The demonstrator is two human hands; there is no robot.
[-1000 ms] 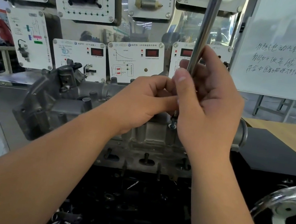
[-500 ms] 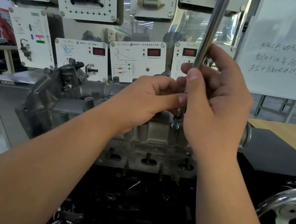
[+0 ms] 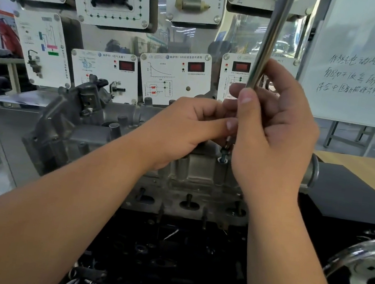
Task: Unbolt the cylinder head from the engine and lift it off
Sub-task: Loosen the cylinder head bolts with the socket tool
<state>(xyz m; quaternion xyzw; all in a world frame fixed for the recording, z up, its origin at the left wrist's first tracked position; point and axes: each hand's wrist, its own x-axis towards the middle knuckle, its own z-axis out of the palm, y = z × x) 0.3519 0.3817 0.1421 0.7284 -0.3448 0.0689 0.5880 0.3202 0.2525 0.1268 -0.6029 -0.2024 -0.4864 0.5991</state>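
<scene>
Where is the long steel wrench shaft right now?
In the head view the wrench shaft stands near-upright right of centre, gripped by the right hand, its lower end over a bolt on the cylinder head.

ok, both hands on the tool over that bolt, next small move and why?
Probably keep spinning the tool by its shaft: right hand and left hand pinch it upright over the bolt, whose shank shows above the cylinder head, so it looks loose but not out.

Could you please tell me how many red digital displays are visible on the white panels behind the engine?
3: one on the left panel, one on the middle panel, one on the right panel beside the tool shaft. Hands may hide others.
</scene>
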